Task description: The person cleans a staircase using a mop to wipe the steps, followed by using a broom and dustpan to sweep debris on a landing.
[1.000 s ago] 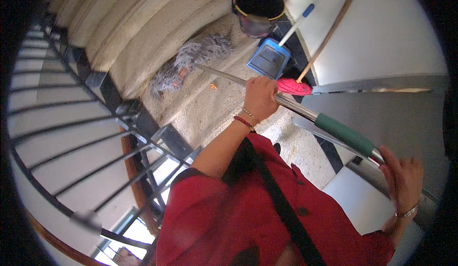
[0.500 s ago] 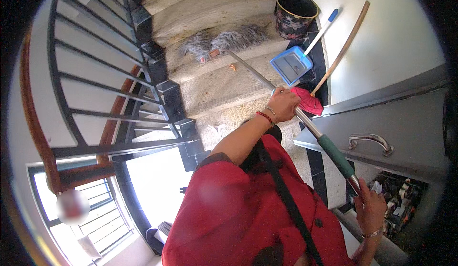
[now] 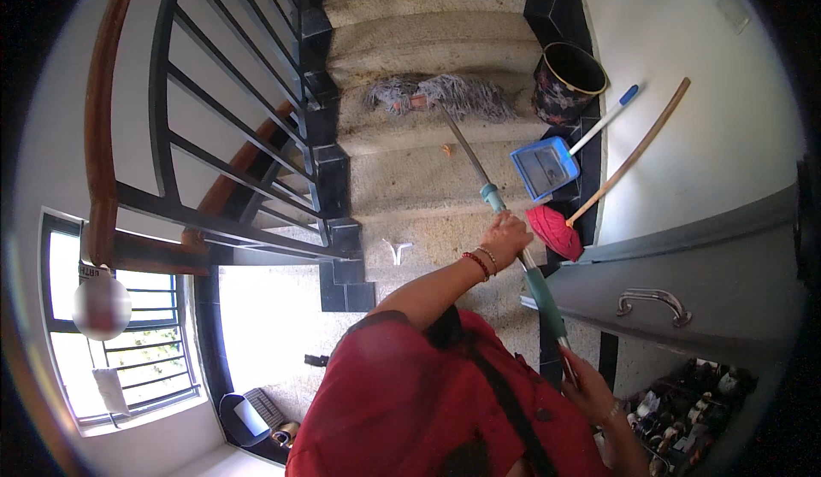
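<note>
My left hand (image 3: pixel 506 238) is closed around the metal pole of a mop, just below a pale green collar (image 3: pixel 491 197). Farther down the same pole, below its green grip sleeve (image 3: pixel 543 302), my right hand (image 3: pixel 588 387) is wrapped around the end near my body. The pole slants up and away to the mop head (image 3: pixel 475 97), whose grey, stringy strands lie spread across a stair step (image 3: pixel 402 169). A reddish-orange clamp shows at the middle of the strands. A small orange scrap (image 3: pixel 446 150) lies nearer on the stairs.
Along the right wall stand a dark patterned bucket (image 3: pixel 547 92), a blue dustpan (image 3: pixel 547 169) and a red broom (image 3: pixel 556 233) with a wooden handle. A black metal railing (image 3: pixel 231 212) borders the left. A grey door (image 3: pixel 718 280) juts in at right, above several shoes (image 3: pixel 684 417).
My view has shifted, so the stairs sit lower and farther right. My right hand has come inward and the pole stands steeper. The mop head stays on the stairs, both hands still gripping.
</note>
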The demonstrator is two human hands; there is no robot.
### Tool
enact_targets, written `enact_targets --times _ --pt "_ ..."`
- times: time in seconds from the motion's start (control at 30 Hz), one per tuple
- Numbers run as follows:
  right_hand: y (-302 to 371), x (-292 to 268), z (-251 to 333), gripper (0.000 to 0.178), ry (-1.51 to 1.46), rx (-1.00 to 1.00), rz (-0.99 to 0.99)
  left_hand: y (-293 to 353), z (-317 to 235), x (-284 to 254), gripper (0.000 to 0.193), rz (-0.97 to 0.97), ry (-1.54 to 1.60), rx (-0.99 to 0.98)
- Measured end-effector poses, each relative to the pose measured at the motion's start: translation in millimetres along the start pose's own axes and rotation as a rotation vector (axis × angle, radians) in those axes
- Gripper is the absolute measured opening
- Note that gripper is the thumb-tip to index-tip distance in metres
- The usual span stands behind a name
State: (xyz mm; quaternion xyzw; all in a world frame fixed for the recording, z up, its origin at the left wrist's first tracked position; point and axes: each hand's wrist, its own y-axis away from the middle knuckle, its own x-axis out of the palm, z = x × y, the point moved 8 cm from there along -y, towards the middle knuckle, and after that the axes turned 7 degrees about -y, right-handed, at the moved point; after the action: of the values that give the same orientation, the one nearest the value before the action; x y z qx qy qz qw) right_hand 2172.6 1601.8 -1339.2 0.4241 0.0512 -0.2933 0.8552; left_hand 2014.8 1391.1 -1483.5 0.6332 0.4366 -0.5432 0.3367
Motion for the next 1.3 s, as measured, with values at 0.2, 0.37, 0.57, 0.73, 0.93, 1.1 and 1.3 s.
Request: enact_targets --times 0.2,0.37,0.57,0.73,0.93,1.1,1.3 --pt "-108 27 -58 0.073 -0.006 -0.233 -0.047 -13 93 -7 0.047 0.04 0.07 -0.528" --pt "-175 30 -150 0.076 0.128 0.194 -0.268 40 99 82 0.047 0.595 0.39 -0.115" --pt "-246 59 -229 0.048 0.094 0.531 -0.143 59 108 91 0.041 0.701 0.382 -0.082" --pt "-283 58 -224 0.038 0.313 0.538 -0.09 74 144 103 0.036 0.586 0.462 -0.185" --pt "-374 -7 -203 0.018 0.109 0.197 -0.117 78 159 113 0.032 0.578 0.574 -0.325" --pt "-425 -104 -139 0.01 0.327 -0.228 -0.28 114 185 108 0.035 0.516 0.678 -0.549" --pt "-486 -169 -114 0.012 -0.074 0.01 -0.26 225 220 89 0.026 0.292 0.61 -0.897"
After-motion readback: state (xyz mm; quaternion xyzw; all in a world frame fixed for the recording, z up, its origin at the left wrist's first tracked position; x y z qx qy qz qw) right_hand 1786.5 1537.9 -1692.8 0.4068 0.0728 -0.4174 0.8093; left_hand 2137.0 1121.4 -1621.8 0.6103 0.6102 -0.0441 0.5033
